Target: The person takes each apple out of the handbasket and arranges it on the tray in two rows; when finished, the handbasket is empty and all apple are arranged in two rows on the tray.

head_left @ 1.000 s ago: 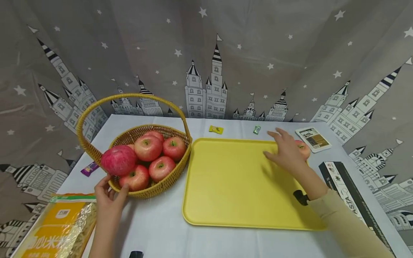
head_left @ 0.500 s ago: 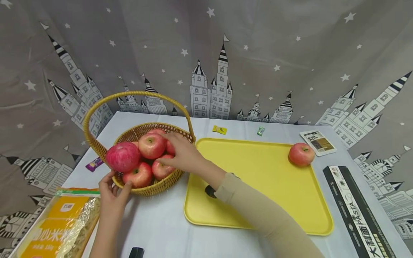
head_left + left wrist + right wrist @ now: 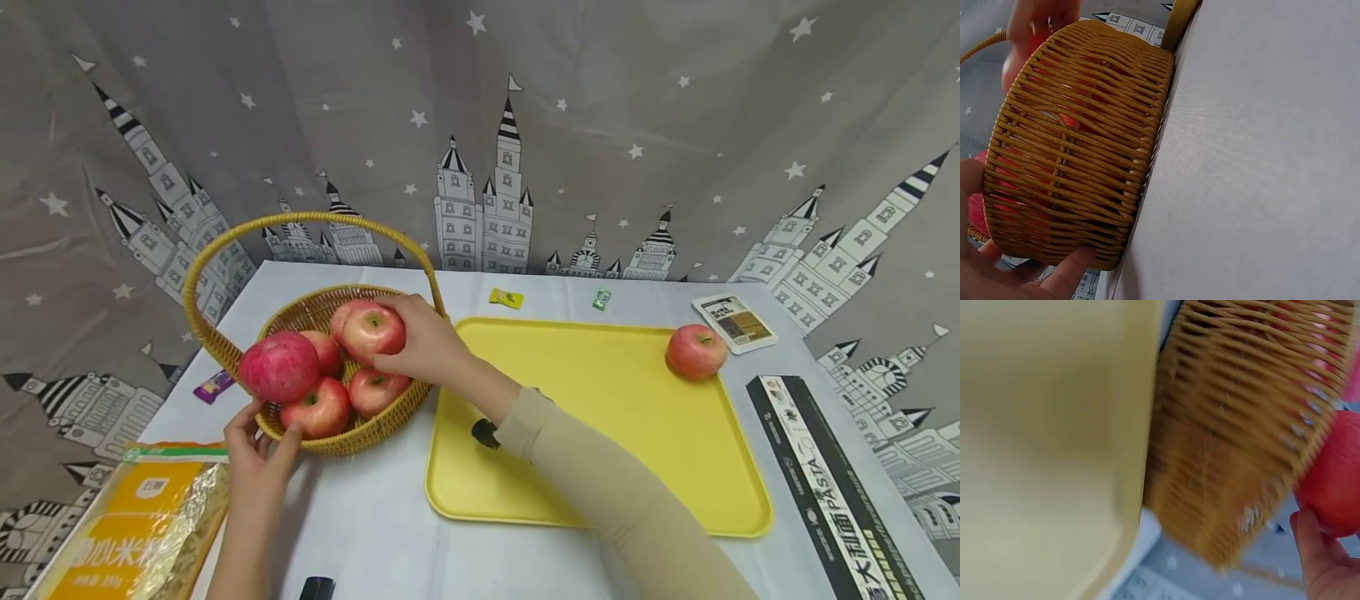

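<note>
A wicker basket (image 3: 378,423) with a tall handle holds several red apples. My right hand (image 3: 420,342) grips one apple (image 3: 371,332) just above the basket; the same apple (image 3: 1335,481) shows red in the right wrist view with a finger under it. My left hand (image 3: 258,446) holds the basket's near rim, thumb and fingers on the weave (image 3: 1079,156). A large pink apple (image 3: 279,367) lies on the rim's left side. One apple (image 3: 696,352) sits at the far right corner of the yellow tray (image 3: 600,467).
A yellow foil packet (image 3: 127,525) lies at the front left, a black pasta box (image 3: 832,492) along the right. A card (image 3: 733,322), two small sweets (image 3: 504,297) and a purple wrapper (image 3: 213,386) lie on the white cloth. A star-and-castle curtain hangs behind.
My right hand left an apple on the tray's far right corner, crossed left to the basket, and now has an apple lifted from the pile. The left hand stayed on the rim.
</note>
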### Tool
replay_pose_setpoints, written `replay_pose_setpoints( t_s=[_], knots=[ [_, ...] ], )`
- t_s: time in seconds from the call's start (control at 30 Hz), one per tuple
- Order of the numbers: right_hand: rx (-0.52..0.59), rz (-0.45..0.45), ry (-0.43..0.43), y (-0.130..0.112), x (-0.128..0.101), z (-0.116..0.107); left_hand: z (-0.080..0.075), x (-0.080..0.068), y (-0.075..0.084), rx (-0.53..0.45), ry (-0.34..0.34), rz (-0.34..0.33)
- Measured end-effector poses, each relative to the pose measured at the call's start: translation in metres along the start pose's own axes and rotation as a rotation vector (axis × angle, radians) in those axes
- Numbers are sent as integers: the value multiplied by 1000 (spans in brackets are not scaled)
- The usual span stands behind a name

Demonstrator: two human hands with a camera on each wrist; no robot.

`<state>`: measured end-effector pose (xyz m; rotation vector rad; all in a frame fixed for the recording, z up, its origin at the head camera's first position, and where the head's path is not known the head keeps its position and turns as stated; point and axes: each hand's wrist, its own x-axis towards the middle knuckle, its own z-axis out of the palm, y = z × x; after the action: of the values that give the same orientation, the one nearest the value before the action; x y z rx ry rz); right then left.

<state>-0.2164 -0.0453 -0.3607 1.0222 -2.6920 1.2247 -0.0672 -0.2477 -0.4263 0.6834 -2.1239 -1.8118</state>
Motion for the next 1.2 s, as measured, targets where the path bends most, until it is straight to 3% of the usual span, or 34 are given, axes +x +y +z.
replay_pose_setpoints(
  t_s=[0.13, 0.27, 0.5, 0.67, 0.8, 0.97, 1.2],
  knots=[
    [7, -41, 45, 13, -38, -37, -1, -1, -2, -14, 9, -4],
    [-16, -22, 121, 50, -76, -79, -1, -1, -3, -35, 21, -1],
    [-188, 298, 147, 140, -128, -141, -3, -3, -1, -19, 36, -20],
    [-251, 447, 91, 174, -152, -159, -3, -3, -3, -8, 32, -34],
    [-244, 468, 71, 181, -156, -164, -2, -4, -3, -9, 21, -32],
    [-274, 437, 44, 174, -150, -163, 0, -4, -2, -9, 13, -33],
    [-328, 191, 152, 130, -118, -130, 2, 1, -2, -25, -5, -20]
  ],
)
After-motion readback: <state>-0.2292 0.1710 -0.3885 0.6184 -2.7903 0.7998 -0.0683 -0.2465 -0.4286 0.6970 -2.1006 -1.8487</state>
